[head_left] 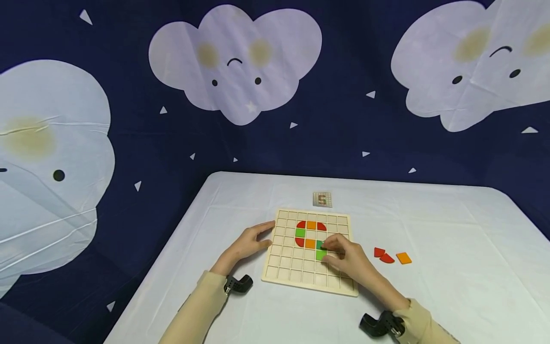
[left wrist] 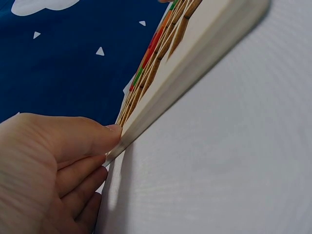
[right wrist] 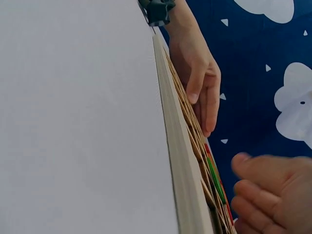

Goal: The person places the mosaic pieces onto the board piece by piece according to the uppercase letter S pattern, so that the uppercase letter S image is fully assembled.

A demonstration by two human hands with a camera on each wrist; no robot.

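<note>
A wooden grid board (head_left: 283, 274) lies on the table, with red, orange and green tiles forming a curved figure in its cells. My left hand (head_left: 249, 241) is at the board's left edge, fingers extended; in the left wrist view its thumb (left wrist: 105, 139) touches the rim. Over the board's right half is my right hand (head_left: 352, 260), its index finger and thumb apart beside a dark green tile (head_left: 319, 244) and a light green tile (head_left: 321, 255). No piece shows between its fingers in the right wrist view, where the hand (right wrist: 273, 190) is partly cut off.
Right of the board lie two red tiles (head_left: 387, 258) and an orange square tile (head_left: 404, 258). A small pattern card (head_left: 322, 199) with a grid figure sits behind the board. A dark blue cloud-print cloth (head_left: 266, 148) hangs beyond the white table (head_left: 464, 224).
</note>
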